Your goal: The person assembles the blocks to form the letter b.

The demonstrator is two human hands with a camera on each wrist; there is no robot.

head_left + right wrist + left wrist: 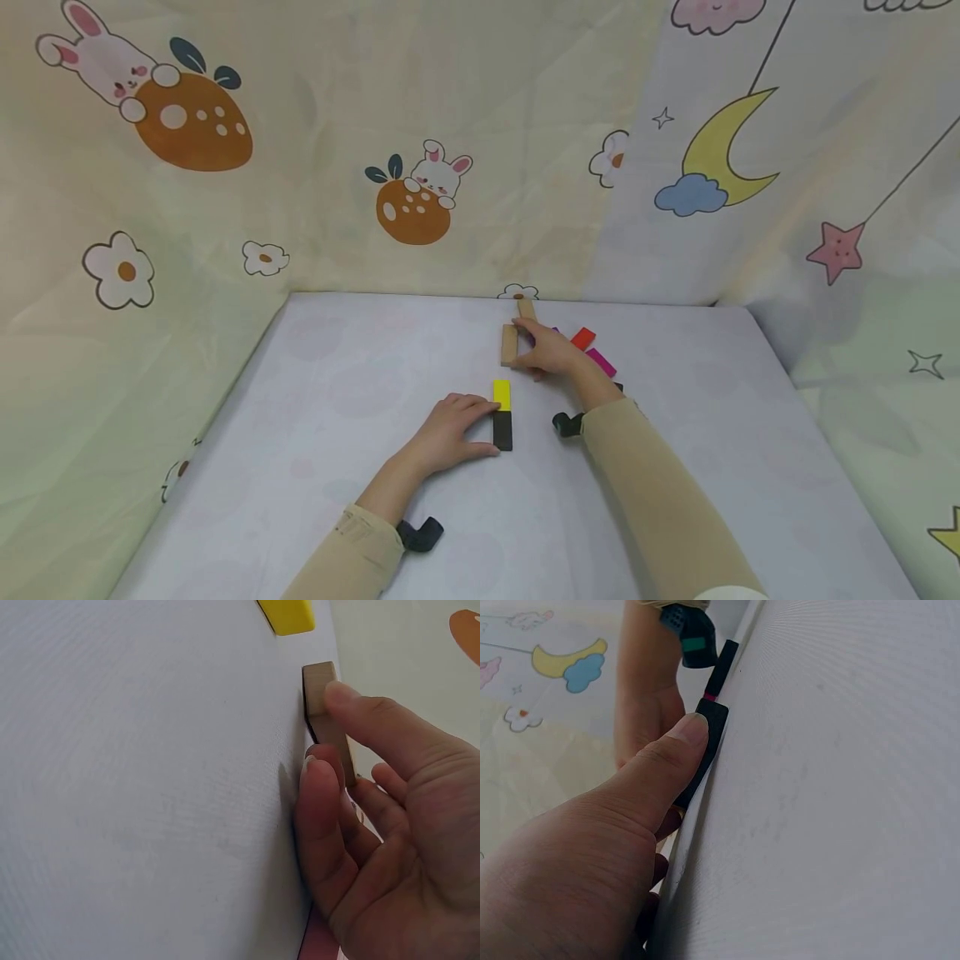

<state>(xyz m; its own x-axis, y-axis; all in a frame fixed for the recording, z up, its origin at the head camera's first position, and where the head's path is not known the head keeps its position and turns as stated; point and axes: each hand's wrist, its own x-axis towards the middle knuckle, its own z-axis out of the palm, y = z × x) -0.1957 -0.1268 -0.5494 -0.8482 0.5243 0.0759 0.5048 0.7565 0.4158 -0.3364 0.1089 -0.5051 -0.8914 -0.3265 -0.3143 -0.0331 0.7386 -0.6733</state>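
Observation:
Near the middle of the table, my left hand (452,432) pinches a black block (502,432) lengthwise, with the thumb on its near end and a fingertip by the far end. A yellow block (502,394) lies end to end with the black one, beyond it. Farther off, my right hand (551,350) holds a plain wooden block (509,345) between thumb and finger. In the right wrist view the thumb presses the end of that wooden block (320,690). A second wooden block (527,309) lies just past the right fingertips, at the far side.
To the right of my right hand lie a red block (583,338) and a magenta block (601,362). A purple piece and a dark one are mostly hidden by the right hand and wrist. A patterned cloth wall (322,125) rises behind the white tabletop (337,375).

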